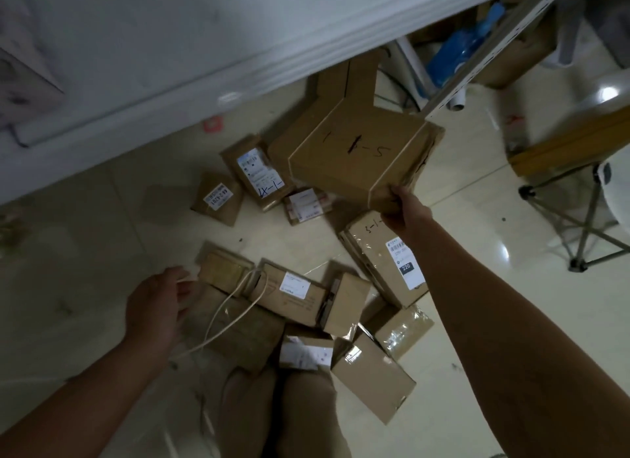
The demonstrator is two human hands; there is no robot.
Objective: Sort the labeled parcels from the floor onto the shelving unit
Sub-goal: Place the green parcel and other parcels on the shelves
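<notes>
Right hand (405, 212) grips flat, taped cardboard parcel (358, 160) above glossy floor (477, 338).

Our right hand (405, 208) grips the large box (358, 157) at one o'clock; our left hand (156, 307), fingers spread, hovers at eight o'clock beside the floor parcels (293, 294).

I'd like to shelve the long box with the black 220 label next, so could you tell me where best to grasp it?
Take the 220 box across its narrow width near the middle, from above: it lies flat, long sides exposed, top clear.
</notes>
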